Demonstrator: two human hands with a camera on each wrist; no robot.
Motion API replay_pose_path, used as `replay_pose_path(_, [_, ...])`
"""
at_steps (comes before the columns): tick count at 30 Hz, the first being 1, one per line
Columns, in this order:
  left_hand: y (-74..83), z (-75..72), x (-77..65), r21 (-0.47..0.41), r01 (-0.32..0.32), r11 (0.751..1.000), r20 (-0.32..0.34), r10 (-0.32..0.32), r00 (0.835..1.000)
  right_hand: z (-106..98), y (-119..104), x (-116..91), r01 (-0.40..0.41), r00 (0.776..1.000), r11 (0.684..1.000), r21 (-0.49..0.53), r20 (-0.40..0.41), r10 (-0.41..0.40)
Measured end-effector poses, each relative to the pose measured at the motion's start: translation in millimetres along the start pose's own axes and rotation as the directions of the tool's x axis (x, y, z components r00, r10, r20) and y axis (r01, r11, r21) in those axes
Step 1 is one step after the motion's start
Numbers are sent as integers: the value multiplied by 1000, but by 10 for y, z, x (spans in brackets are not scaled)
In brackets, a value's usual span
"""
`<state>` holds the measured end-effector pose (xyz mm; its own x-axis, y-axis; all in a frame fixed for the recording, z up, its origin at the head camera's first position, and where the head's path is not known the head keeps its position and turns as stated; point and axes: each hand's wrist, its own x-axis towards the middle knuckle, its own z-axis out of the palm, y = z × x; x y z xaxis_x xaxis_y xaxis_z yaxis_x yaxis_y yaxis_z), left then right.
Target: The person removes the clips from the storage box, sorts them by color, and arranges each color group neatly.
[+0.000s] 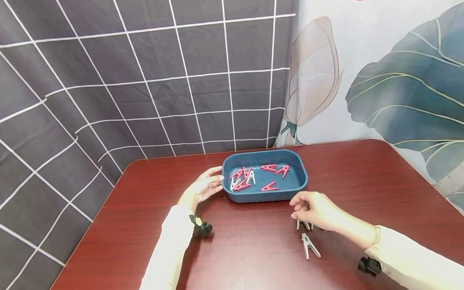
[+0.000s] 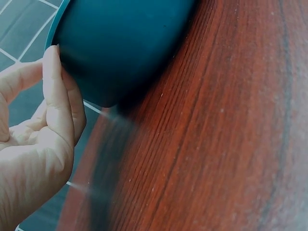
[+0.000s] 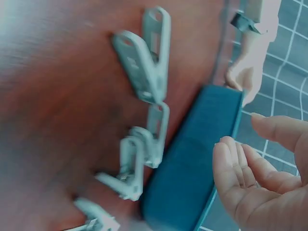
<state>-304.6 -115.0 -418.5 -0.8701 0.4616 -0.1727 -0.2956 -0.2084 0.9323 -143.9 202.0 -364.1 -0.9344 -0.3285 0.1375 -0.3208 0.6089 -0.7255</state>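
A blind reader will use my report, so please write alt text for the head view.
A person's left hand touches a blue bin containing red and white clothespins; the right hand hovers near it, partly hiding grey clothespins on a reddish-brown table.

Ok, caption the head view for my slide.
Left hand touches a blue bin of red and white clips; right hand hovers near gray clips.

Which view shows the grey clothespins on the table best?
The right wrist: the grey clothespins appear largest and uncovered. The head view shows one clearly, others partly behind the right hand; the left wrist, none.
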Motion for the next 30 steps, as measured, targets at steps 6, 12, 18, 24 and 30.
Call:
replay_pose_path(6, [-10, 11, -3, 8, -2, 1000, -1, 2, 1000, 11, -75, 241, -45, 998, 999, -30, -39, 44])
replay_pose_path(12, [6, -4, -3, 32, -4, 999, 15, 4, 1000, 63, -147, 508, -49, 996, 997, -54, -77, 45])
replay_pose_path(18, [26, -24, -4, 41, -14, 999, 34, 13, 999, 160, -222, 773, -25, 991, 997, -74, -130, 15])
replay_pose_path(24, [44, -7, -19, 52, -21, 998, 27, 20, 999, 239, -238, 1036, -109, 984, 992, -67, -147, 99])
replay_pose_path(30, [51, 24, -34, 78, -4, 997, 7, 4, 1000, 301, -197, 1222, -183, 969, 978, -102, -186, 162])
